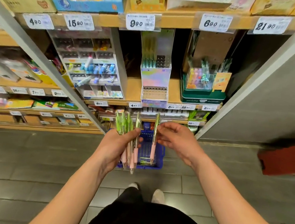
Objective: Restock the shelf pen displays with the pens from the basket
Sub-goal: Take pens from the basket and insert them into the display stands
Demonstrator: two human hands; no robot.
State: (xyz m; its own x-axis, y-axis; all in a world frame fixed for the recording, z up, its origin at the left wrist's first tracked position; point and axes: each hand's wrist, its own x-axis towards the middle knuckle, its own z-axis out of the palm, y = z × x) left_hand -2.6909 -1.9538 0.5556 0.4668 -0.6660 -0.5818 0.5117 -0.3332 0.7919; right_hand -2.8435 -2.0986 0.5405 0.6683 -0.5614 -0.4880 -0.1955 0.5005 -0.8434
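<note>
Pen (155, 131), single, pinched upright in the right hand (176, 141) grip, long axis 12-to-6 o'clock, tip down over the basket (161, 156); left hand (118, 145) grip clasps a bundle of pens (128, 126); holed display (155, 79) lies at 12 o'clock, right hand judged nearer.

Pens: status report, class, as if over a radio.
Left hand grips pen bunch. Right hand pinches single pen. Blue basket on floor below, few pens inside. Holographic display front holes empty; path clear.

Pens (124, 124): clear glossy plastic, pink matt grips. Basket (146, 145): blue perforated plastic. Display (155, 79): glossy iridescent card. Shelf (180, 20): matt wood. Floor (26, 152): matt tile.
</note>
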